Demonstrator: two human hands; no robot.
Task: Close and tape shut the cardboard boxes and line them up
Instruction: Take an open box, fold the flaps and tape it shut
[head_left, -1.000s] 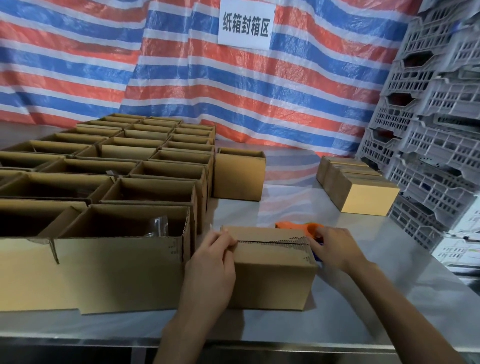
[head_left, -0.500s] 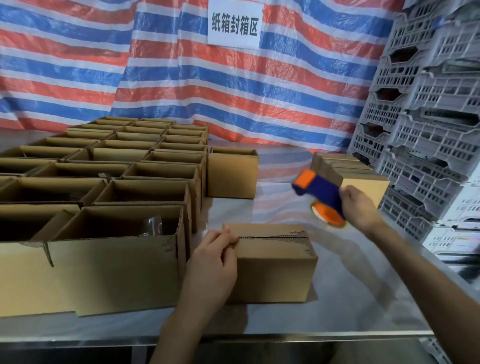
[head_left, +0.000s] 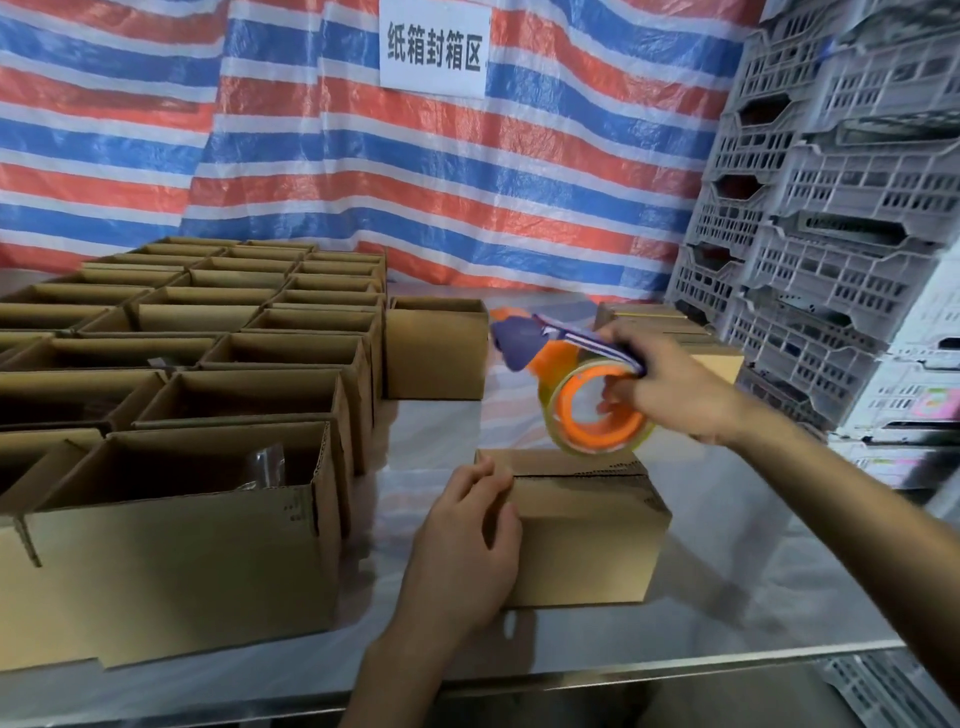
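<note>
A small cardboard box (head_left: 587, 540) with its flaps folded shut sits near the front of the steel table (head_left: 753, 587). My left hand (head_left: 467, 540) presses flat on the box's left end, holding the flaps down. My right hand (head_left: 670, 389) grips an orange and purple tape dispenser (head_left: 571, 384) just above the box's far edge; its clear tape roll hangs close to the top seam. Many open cardboard boxes (head_left: 208, 395) stand in rows on the left. Closed boxes (head_left: 670, 327) stand in a line at the back right, partly hidden by my right hand.
One more open box (head_left: 436, 353) stands alone behind the closed one. Grey plastic crates (head_left: 831, 234) are stacked high along the right side. A striped tarp with a white sign (head_left: 435, 49) hangs behind. The table's front edge runs just below my left wrist.
My right hand lifted the tape dispenser from the table beside the box, swung it up, then brought it down over the box's top. My left hand stayed pressed on the box.
</note>
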